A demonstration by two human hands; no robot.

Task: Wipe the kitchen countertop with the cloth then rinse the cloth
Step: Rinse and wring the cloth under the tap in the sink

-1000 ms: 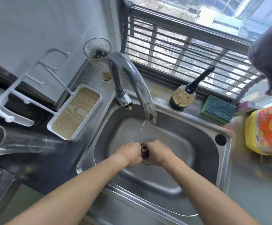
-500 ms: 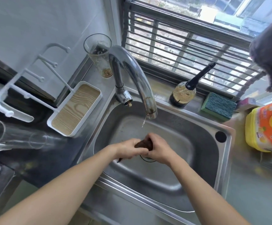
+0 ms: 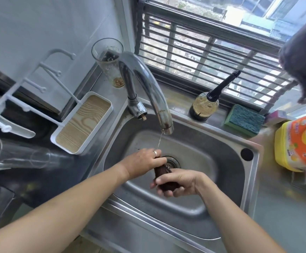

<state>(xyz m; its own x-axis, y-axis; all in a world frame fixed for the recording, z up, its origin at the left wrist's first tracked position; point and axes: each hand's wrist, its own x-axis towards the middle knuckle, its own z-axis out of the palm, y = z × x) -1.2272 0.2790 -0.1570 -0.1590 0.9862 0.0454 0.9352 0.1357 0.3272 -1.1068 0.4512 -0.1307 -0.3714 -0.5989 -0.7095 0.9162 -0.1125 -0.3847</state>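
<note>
Both hands, left hand point(image 3: 145, 162) and right hand point(image 3: 178, 181), now wring the twisted dark brown cloth point(image 3: 164, 177) lengthwise over the steel sink point(image 3: 252, 148), rinsing nearly done.

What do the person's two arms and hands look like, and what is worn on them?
Both forearms are bare, with no sleeves, gloves or watch in view. The left hand wears a plain silver-coloured ring on one of its fingers. The right hand shows no ring.

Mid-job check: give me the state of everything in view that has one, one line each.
Faucet: running a thin stream.
Cloth: dark, twisted into a roll, held over the sink.
Left hand: gripping the cloth's upper end.
Right hand: gripping its lower end.
Sink: drain unplugged, no standing water.
Sponge: lying on the ledge.
</note>
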